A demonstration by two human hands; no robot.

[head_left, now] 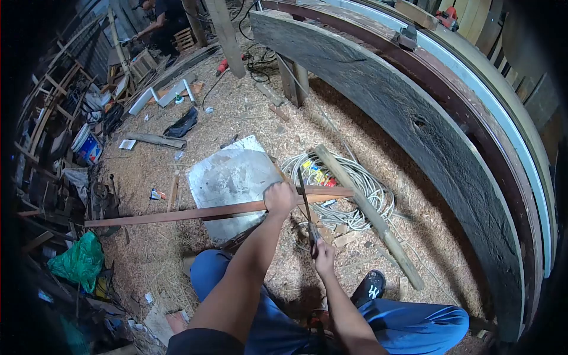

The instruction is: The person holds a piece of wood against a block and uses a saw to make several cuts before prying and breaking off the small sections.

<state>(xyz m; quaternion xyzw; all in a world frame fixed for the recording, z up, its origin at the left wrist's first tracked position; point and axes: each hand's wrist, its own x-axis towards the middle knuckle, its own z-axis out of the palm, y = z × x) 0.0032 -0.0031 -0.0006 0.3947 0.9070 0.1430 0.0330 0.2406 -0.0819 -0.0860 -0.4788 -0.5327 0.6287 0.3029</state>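
Observation:
My left hand [281,198] is closed over a long reddish wooden strip [171,217], which runs from the far left to just right of centre. In my right hand [323,258] is the dark handle of a handsaw [306,204]. The narrow saw blade crosses the strip just right of my left hand, its tip pointing away from me. Whether the teeth have cut into the wood cannot be made out. Beneath the strip lies a worn grey metal sheet [228,171]. The strip's right end is over a coil of grey cable [373,201].
A round wooden pole [373,219] lies across the cable. Large dark planks [408,106] stand along the right. Wood shavings cover the floor. At left are a green bag [80,260], a paint bucket [87,145] and scrap wood. Another person [163,23] is at the far back.

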